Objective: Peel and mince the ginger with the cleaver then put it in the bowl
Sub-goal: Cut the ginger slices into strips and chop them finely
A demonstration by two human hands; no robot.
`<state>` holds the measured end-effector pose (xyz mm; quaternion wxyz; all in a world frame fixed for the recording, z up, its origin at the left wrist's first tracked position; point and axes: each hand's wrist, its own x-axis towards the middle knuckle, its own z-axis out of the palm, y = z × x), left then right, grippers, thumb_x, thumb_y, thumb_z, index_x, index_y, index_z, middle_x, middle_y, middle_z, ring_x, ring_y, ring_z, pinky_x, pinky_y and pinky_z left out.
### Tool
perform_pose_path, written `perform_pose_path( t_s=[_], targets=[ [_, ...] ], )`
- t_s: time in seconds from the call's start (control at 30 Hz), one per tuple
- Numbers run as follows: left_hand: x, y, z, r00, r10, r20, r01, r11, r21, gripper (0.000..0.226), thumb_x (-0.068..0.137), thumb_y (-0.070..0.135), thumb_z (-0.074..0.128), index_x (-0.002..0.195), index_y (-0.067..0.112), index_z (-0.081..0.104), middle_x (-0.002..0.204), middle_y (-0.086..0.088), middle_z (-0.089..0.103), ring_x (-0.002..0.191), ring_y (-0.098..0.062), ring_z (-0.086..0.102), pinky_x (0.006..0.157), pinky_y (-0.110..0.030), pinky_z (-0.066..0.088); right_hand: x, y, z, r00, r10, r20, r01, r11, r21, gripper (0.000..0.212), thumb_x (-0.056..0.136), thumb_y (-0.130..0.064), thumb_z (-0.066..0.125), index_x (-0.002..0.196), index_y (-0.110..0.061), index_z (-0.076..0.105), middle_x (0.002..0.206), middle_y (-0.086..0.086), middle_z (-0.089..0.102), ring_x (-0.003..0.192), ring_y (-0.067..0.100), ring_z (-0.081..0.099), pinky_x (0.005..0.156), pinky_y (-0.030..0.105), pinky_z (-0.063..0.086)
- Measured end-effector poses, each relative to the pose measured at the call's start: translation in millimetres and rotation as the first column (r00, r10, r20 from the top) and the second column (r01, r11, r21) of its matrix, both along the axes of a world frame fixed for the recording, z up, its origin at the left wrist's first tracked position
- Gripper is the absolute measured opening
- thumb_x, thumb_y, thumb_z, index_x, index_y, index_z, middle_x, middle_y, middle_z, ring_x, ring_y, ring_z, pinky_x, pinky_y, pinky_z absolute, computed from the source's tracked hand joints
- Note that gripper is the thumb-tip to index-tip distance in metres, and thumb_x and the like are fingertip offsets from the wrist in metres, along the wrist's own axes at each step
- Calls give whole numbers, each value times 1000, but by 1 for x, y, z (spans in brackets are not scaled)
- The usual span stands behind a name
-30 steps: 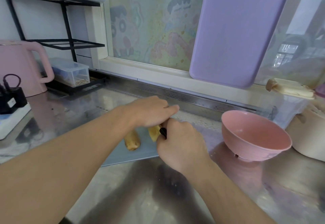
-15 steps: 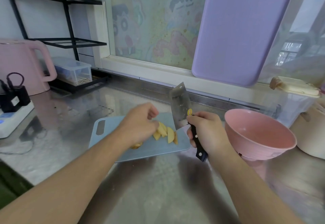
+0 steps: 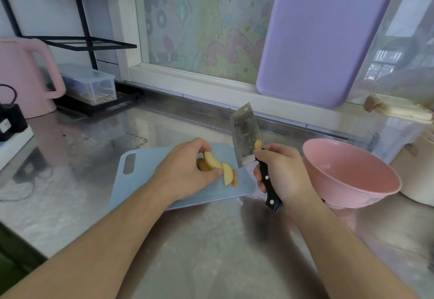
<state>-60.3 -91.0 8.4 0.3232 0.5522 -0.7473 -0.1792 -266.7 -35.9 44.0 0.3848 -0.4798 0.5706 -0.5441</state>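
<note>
Pinching ginger (image 3: 212, 160) in left fingers (image 3: 219, 171) | right hand (image 3: 285, 173) gripping cleaver (image 3: 247, 137)

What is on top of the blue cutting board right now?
Pale ginger slices lie on the cutting board, and the left hand pinches one slice. A darker piece sits partly hidden behind the fingers. The cleaver, in the right hand, is raised beside the slices.

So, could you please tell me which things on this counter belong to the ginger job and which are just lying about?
In use:
- yellow ginger slices, left hand
- steel cleaver, right hand
- pale blue cutting board
- pink bowl

Lying about:
- pink kettle
- clear plastic box
- purple board
</note>
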Motion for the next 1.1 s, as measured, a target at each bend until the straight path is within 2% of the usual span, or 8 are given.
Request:
perform_pose_path(
  t_s=[0.13,0.2,0.4,0.5,0.63,0.77,0.87,1.1],
  targets=[
    [4,2,4,990,39,-139,-49,996,-74,39,84,46,82,116,34,63,114,20,59,108,2,56,86,-16,43,-1,0,1,1000,-8,2,8,1000,-11,24,96,-8,58,74,-5,54,55,21,50,40,23,37,41,26,30],
    [5,2,5,997,34,-69,-42,992,-115,40,87,45,78,120,28,64,112,20,55,102,-1,56,80,-13,40,-1,-1,0,1000,-9,-9,9,1000,-14,25,97,-8,58,72,-6,53,55,21,51,39,22,37,41,26,30],
    [-3,0,4,992,-65,111,78,989,-122,56,89,36,77,139,17,60,128,18,46,95,-1,55,94,-20,48,-2,-2,-2,999,-19,-47,18,1000,-18,23,95,-8,57,73,-4,54,55,21,52,40,23,38,43,28,31],
    [-8,-3,7,979,-101,175,121,986,-111,57,88,32,75,141,18,59,118,15,50,97,-6,56,95,-27,52,-3,-3,-3,999,-24,-48,23,1000,-21,25,93,-8,57,69,-6,52,55,22,52,40,24,39,44,28,31],
    [-17,-11,15,941,-148,303,164,986,-26,59,89,28,69,146,23,53,128,12,60,105,-8,55,95,-24,48,-5,-4,-5,998,-34,-47,33,999,-16,25,91,-8,58,72,6,47,54,22,53,41,25,39,45,30,32],
    [-18,-8,11,979,-85,188,95,995,-42,51,89,31,70,138,26,57,132,12,56,121,-12,52,100,-27,45,-7,-4,-3,999,-31,-33,31,999,-15,24,91,-8,57,69,-3,50,54,20,54,40,24,39,44,28,32],
    [-6,-3,6,970,-36,242,25,999,47,64,85,43,71,144,33,50,141,13,49,135,-15,46,112,-38,43,-8,-3,-3,999,-24,-27,24,1000,-16,26,94,-10,58,69,-7,50,54,19,55,40,23,39,44,26,33],
    [13,3,10,991,-21,129,5,992,126,62,82,48,84,137,37,58,131,22,60,119,-5,58,96,-27,50,-5,-2,-3,1000,-18,-1,18,1000,-6,22,95,-9,57,74,-6,54,55,20,54,40,22,39,44,28,32]
  ],
)
